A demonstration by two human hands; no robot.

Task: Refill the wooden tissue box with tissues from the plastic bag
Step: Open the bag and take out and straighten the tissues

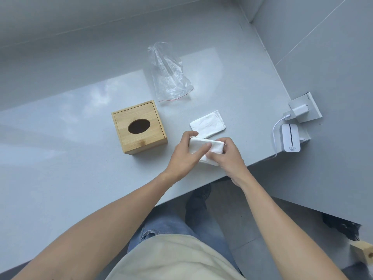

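nothing here can be read. the small white device (290, 140) at the worktop's (60, 158) right edge carries tiny icons and a blue mark near its bottom, too small to make out.

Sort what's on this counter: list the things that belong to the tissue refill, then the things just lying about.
Job: wooden tissue box; plastic bag; tissue stack on counter; tissue bundle held by left hand and right hand.

Lying about: white device; plugged charger; cable.
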